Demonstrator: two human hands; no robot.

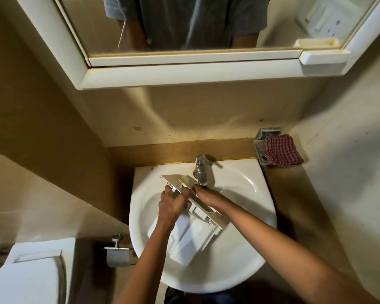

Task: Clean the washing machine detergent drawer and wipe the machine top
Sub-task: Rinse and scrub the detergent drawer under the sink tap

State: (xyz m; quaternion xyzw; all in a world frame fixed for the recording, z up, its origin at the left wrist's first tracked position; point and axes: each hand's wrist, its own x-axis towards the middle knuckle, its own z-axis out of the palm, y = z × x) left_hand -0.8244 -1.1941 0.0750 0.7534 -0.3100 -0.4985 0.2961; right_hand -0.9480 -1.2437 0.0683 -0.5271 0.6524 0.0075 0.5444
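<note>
I have one drawer (191, 235) lying slantwise in the single sink (246, 185), its front panel up near the one tap (201, 170) at the back edge. My left hand (172, 205) is closed around the drawer's top behind the panel, and my right hand (206, 197) lies against the panel under the spout; I cannot tell its grip. One checked cloth (282, 153) sits on the holder at the bench's back right corner.

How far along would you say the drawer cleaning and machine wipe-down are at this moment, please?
Done: the detergent drawer is out of the machine and lying in the sink. In hand: both hands, left hand and right hand, hold it under the tap. Left: finishing the drawer, then wiping the machine top, which is not in view; the checked cloth sits unused.
</note>
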